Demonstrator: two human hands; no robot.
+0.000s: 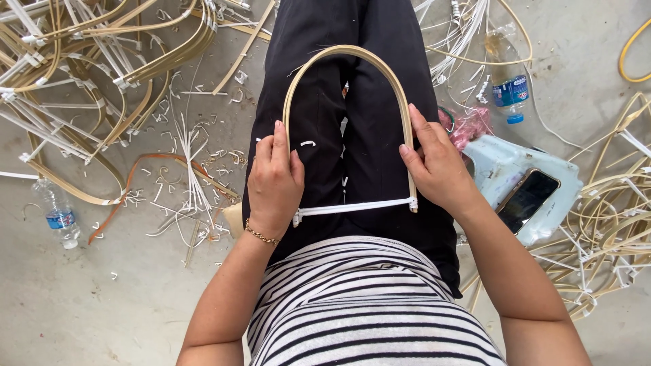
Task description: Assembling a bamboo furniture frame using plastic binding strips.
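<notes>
Arch of bent cane strip (349, 51) lies along the lap, crown pointing away from the body. Left hand (274, 179) and right hand (437, 166) each clamp one leg, equally near; white tie (352, 207) spans the feet.

One bent tan cane arch (349, 57), tied across by one white strap (352, 207). Two clear plastic water bottles with blue labels (57, 213) (507, 78). One black phone (527, 200) on one pale blue stool (495, 159). Two hands (274, 179) (437, 166). One gold chain bracelet (261, 235). Cane loops on floor too tangled to count.

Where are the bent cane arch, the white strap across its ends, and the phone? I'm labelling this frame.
bent cane arch (352, 51), head view, top of curve.
white strap (352, 207), head view, middle.
phone (527, 200), head view, screen.
</notes>
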